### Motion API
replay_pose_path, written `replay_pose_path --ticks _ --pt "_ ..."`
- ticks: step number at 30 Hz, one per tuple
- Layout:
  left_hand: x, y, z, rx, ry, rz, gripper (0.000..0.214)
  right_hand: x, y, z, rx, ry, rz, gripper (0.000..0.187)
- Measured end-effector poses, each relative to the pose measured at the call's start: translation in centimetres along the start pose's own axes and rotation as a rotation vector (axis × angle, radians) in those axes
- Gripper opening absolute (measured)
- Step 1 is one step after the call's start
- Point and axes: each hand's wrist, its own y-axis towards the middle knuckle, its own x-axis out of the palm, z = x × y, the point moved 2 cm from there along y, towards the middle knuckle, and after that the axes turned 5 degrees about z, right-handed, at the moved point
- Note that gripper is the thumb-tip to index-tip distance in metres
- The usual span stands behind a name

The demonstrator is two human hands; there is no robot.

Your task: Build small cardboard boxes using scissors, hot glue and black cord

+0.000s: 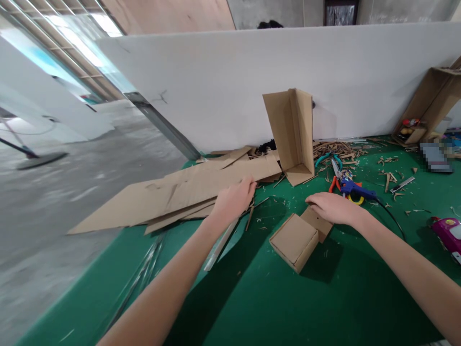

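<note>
My left hand (236,199) is at the right front edge of a stack of flat cardboard sheets (201,185); its fingers curl downward and their tips are hidden. A flat ruler-like strip (221,245) lies just below that hand. My right hand (333,206) pinches a small cardboard piece (319,223) by its upper edge. This piece touches or overlaps the back right side of a small closed cardboard box (295,240). Behind my hands, a tall folded cardboard form (297,134) stands upright.
Scissors (336,170), teal-handled pliers (328,158) and a blue glue gun (356,188) lie beyond my right hand. Cardboard scraps (336,150) pile by the white partition (216,86). A cutter blade (402,184) and purple tape measure (448,233) are on the green table (252,307).
</note>
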Motion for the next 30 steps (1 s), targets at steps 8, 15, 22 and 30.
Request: replay_pose_path --ticks 8,15,22,30 --pt "-0.6 -2.7 -0.1 0.164 -0.073 -0.086 0.044 -0.3 1.3 -0.6 -0.028 -0.059 -0.005 0.031" --pt "0.2 -3.5 -1.3 0.1 -0.148 -0.091 0.044 1.0 3.8 -0.8 -0.07 -0.215 0.003 0.026" --pt "-0.3 -2.8 -1.7 0.177 -0.143 -0.069 0.042 2.1 5.6 -2.0 -0.102 -0.429 0.063 0.029" --pt "-0.9 -1.6 -2.0 0.307 -0.141 -0.119 0.039 2.3 6.2 -3.7 -0.219 -0.59 0.049 0.032"
